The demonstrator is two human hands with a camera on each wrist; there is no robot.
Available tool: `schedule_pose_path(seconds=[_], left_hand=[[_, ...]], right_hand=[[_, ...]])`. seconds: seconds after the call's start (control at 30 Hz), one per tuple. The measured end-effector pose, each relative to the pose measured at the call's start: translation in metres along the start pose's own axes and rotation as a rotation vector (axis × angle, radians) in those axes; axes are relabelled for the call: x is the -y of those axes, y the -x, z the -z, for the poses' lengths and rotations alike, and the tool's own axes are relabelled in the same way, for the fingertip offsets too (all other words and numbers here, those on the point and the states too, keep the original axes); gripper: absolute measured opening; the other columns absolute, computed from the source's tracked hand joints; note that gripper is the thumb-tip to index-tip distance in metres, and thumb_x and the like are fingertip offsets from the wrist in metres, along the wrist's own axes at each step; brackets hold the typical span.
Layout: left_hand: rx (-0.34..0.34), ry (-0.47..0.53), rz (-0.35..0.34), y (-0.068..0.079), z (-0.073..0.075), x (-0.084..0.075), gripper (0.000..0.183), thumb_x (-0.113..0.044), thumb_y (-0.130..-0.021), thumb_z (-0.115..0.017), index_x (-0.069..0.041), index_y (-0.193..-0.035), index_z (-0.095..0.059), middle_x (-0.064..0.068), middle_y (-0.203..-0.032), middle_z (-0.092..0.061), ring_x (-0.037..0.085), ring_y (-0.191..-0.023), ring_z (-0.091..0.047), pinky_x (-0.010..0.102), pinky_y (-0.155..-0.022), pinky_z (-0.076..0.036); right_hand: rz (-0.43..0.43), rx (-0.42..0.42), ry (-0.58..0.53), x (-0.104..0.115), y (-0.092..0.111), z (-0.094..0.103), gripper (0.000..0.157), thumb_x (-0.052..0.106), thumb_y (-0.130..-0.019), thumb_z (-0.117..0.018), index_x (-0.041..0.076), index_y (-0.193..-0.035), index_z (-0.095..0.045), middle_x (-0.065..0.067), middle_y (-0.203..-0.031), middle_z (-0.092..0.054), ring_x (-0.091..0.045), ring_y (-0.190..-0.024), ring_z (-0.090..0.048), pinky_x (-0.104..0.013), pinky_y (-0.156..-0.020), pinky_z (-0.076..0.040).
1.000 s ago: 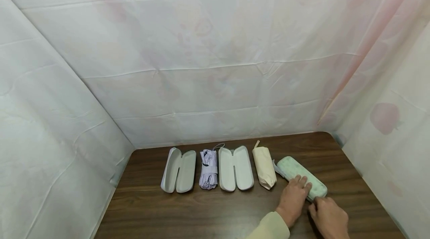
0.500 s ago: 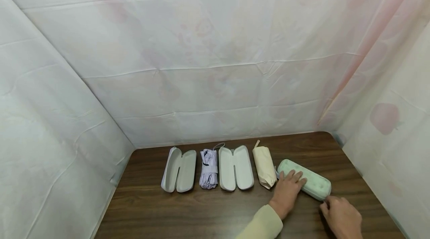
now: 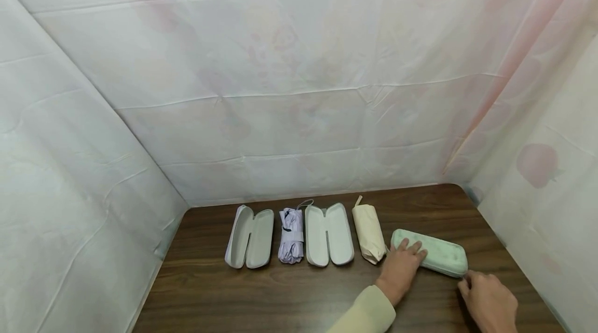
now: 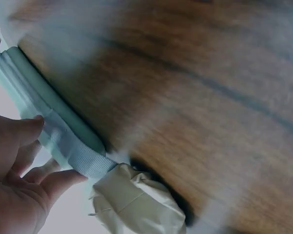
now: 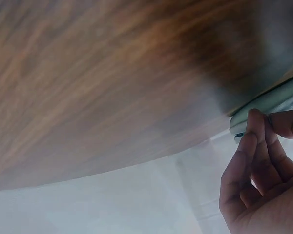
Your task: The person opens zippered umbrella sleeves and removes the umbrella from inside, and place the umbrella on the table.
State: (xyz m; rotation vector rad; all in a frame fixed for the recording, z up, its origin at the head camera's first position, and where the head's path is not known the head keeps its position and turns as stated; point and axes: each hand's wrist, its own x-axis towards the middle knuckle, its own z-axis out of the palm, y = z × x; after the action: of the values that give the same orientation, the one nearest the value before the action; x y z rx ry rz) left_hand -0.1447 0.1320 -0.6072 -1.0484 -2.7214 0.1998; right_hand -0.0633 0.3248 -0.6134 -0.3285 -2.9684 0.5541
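Observation:
A pale green zip case [image 3: 436, 252] lies closed and slanted at the right of the table. My left hand [image 3: 401, 266] holds its left end, fingers over the lid; in the left wrist view the thumb [image 4: 31, 129] lies along the zip side. A ribbed strap [image 4: 90, 158] at that end shows beside the fingers. At the case's right end, my right hand [image 3: 489, 299] pinches the zip pull with thumb and fingertips, which mostly hide it. In the right wrist view, my hand [image 5: 263, 170] is at the corner of the case [image 5: 263, 105].
Left of the case, a cream folded umbrella [image 3: 369, 231] lies close to my left hand. Further left are an open white case [image 3: 338, 234], a lilac folded umbrella [image 3: 291, 242] and an open lilac case [image 3: 259, 239]. Fabric curtains [image 3: 299, 130] enclose the brown table [image 3: 261, 302].
The green case has turned flatter and shifted right. My right hand has moved right along with its end; my left hand has slid left toward the strap end.

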Motion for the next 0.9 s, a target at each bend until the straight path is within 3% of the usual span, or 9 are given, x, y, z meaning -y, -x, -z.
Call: schedule_pose_path(seconds=[0.3,0.6,0.9], left_hand=[[0.037,0.002,0.027,0.000,0.001,-0.007,0.054,-0.026,-0.095,-0.079,-0.045,-0.142,-0.062,-0.023,-0.151,-0.054,0.002,-0.136,-0.052,0.031,-0.099,-0.056],[0.027,0.019,0.064,0.001,0.001,-0.013,0.047,-0.024,-0.098,-0.074,-0.044,-0.139,-0.065,-0.023,-0.148,-0.057,0.004,-0.138,-0.054,0.034,-0.098,-0.057],[0.027,0.021,0.080,0.002,0.001,-0.017,0.045,-0.025,-0.098,-0.074,-0.045,-0.138,-0.066,-0.023,-0.147,-0.057,0.004,-0.136,-0.054,0.035,-0.096,-0.058]], right_hand=[[0.020,-0.041,0.021,0.007,0.001,-0.004,0.019,0.004,-0.089,-0.071,0.006,-0.071,-0.067,-0.004,-0.061,-0.059,-0.022,-0.055,-0.053,-0.043,-0.046,-0.045],[0.065,-0.049,0.031,0.024,0.002,-0.013,0.026,0.004,-0.089,-0.073,0.011,-0.066,-0.061,-0.005,-0.062,-0.058,-0.022,-0.054,-0.056,-0.045,-0.046,-0.047],[0.135,-0.114,0.016,0.040,0.003,-0.022,0.027,0.002,-0.085,-0.076,0.011,-0.066,-0.059,-0.006,-0.062,-0.059,-0.028,-0.053,-0.059,-0.049,-0.047,-0.048]])
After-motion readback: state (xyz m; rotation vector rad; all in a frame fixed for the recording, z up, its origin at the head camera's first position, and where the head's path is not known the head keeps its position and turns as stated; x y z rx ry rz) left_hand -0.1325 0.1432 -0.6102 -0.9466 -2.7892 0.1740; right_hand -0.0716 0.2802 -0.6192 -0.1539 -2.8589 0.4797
